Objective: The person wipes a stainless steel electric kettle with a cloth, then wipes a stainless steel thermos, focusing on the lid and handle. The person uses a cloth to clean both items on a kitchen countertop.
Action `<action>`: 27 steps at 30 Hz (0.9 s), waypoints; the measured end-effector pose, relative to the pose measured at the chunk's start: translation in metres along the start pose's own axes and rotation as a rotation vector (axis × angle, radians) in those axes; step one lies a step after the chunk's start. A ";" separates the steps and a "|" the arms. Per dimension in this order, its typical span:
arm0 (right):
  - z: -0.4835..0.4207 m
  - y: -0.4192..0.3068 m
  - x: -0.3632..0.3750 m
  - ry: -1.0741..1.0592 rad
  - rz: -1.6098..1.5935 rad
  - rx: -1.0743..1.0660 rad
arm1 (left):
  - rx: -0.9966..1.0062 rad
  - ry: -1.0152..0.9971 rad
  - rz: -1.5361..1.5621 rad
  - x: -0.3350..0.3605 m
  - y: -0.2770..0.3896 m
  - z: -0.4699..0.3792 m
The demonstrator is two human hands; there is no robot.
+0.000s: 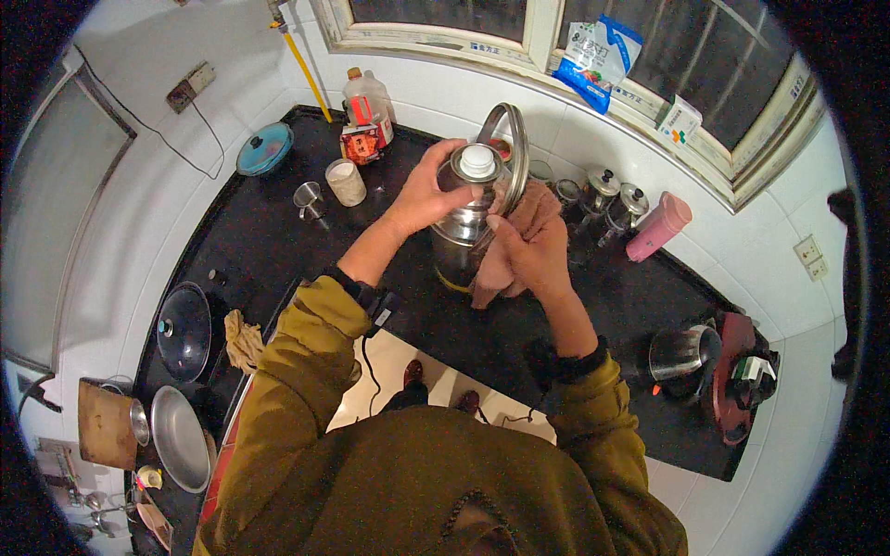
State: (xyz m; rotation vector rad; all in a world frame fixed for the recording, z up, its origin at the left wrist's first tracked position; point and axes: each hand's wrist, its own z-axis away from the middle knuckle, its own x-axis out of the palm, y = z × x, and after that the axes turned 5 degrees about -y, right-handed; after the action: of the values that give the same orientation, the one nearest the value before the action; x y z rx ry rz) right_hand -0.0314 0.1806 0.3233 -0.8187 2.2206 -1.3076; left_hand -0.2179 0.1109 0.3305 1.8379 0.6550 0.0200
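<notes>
A stainless steel thermos flask [467, 226] stands on the black countertop [410, 306] in front of me, with a white stopper [478, 161] in its neck. Its metal carrying handle [518, 139] is swung up on the right side. My left hand [427, 191] grips the flask's shoulder, thumb near the stopper. A pink cloth [532, 212] is bunched in my right hand [539, 257]. That hand presses the cloth against the flask's right side, close to the handle's lower end. The cloth hides part of the flask's body.
Left of the flask are a jar of white powder [345, 183], a metal cup [310, 200] and a blue lidded pan [265, 149]. Glass jars with knobbed lids [603, 184], a pink pitcher [659, 226] and a metal kettle [685, 353] stand rightward. A lidded wok [184, 332] sits far left.
</notes>
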 end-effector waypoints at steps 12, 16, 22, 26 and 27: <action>0.012 -0.010 -0.008 -0.139 0.026 -0.175 | -0.025 -0.033 0.305 0.030 0.041 0.054; 0.001 -0.014 -0.011 -0.137 0.068 -0.148 | -0.008 0.067 0.256 0.033 0.045 0.056; -0.033 -0.027 -0.005 -0.029 0.175 -0.173 | 0.032 0.088 0.295 0.021 0.042 0.048; -0.024 -0.027 0.006 -0.005 0.029 -0.147 | -0.059 0.083 0.385 0.022 0.034 0.057; -0.020 -0.024 0.008 -0.032 0.036 -0.203 | -0.050 0.086 0.386 0.021 0.031 0.059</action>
State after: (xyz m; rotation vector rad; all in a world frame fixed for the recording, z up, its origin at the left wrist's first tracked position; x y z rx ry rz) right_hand -0.0429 0.1786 0.3531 -0.8612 2.3582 -1.0571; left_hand -0.1674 0.0622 0.3292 1.8976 0.3469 0.3687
